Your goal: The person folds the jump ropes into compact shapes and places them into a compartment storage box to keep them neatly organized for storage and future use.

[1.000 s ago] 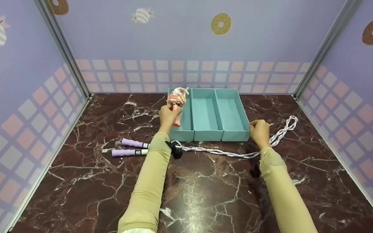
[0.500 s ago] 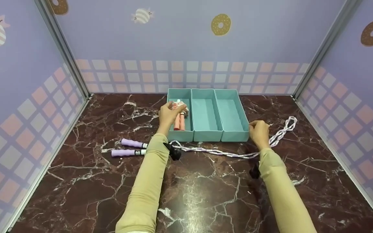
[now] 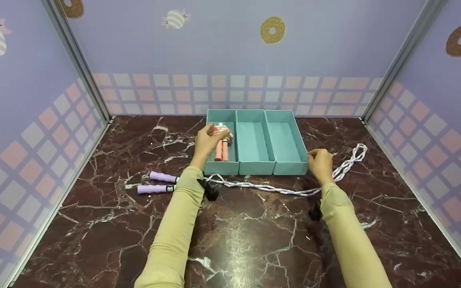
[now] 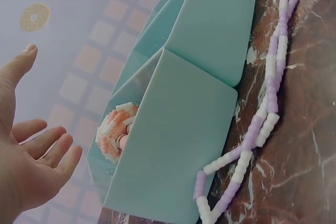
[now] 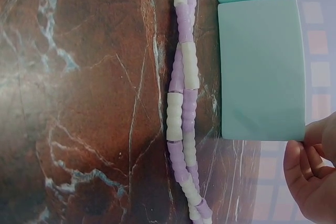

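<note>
A teal storage box [image 3: 257,168] with three compartments stands at the back of the table. In its left compartment lies a bundled pink-and-white beaded jump rope [image 3: 222,152], its two pink handles toward me. My left hand [image 3: 206,143] hovers over that compartment, fingers spread and apart from the rope, as the left wrist view shows. At the box's front right corner, my right hand [image 5: 315,174] pinches the rim between thumb and fingers. A purple-and-white beaded jump rope [image 3: 270,189] stretches along the table in front of the box, partly hidden under both forearms.
Two purple handles [image 3: 155,189] of the second rope lie left of the box. Its looped far end [image 3: 359,152] rests to the right, beyond my right hand. Patterned purple panels [image 3: 230,48] enclose the dark marbled table [image 3: 254,244] at the back and sides.
My left hand lowered the pink jump rope into the left compartment and let go, then drew slightly to the left. The right hand has stayed at the box's corner.
</note>
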A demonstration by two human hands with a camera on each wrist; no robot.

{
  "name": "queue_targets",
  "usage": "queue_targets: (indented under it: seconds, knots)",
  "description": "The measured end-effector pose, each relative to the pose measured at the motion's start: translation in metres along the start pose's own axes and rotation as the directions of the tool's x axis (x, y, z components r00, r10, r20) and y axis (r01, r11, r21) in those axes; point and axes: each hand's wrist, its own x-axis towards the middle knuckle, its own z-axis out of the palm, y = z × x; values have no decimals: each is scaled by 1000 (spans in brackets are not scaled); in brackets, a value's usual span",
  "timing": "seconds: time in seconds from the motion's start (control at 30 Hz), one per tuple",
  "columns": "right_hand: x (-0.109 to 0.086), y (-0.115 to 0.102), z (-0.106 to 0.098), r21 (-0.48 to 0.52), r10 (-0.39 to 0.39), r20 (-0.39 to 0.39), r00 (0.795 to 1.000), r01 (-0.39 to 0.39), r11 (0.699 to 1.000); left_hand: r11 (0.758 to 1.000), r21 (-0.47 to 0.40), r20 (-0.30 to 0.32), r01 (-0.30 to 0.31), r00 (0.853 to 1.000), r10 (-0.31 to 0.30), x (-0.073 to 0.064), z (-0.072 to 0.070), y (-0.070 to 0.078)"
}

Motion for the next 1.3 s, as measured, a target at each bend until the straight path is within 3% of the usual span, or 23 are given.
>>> queue_targets:
  seconds: [0.2, 0.47, 0.67, 0.93, 1.1, 1.3]
  knots:
    - [-1, 2, -1, 13, 2, 8, 1000, -2, 1000, 999, 20, 57, -46, 997, 45, -5, -9, 2]
    - [1, 7, -5, 41, 37, 53, 998, -39, 998, 990, 101, 164, -98, 983, 81, -9, -29, 5]
    - [2, 8, -6, 54, 70, 89, 994, -74, 996, 983, 141, 236, -119, 968, 84, -10, -52, 0]
    - [4, 7, -4, 74, 63, 82, 995, -70, 995, 977, 163, 272, -140, 958, 92, -17, -87, -15]
    - [4, 5, -4, 69, 51, 77, 996, -57, 996, 965, 203, 303, -165, 948, 98, -24, -103, -22]
    - [4, 4, -5, 51, 60, 95, 994, -65, 997, 931, 293, 346, -219, 932, 110, -34, -112, -26]
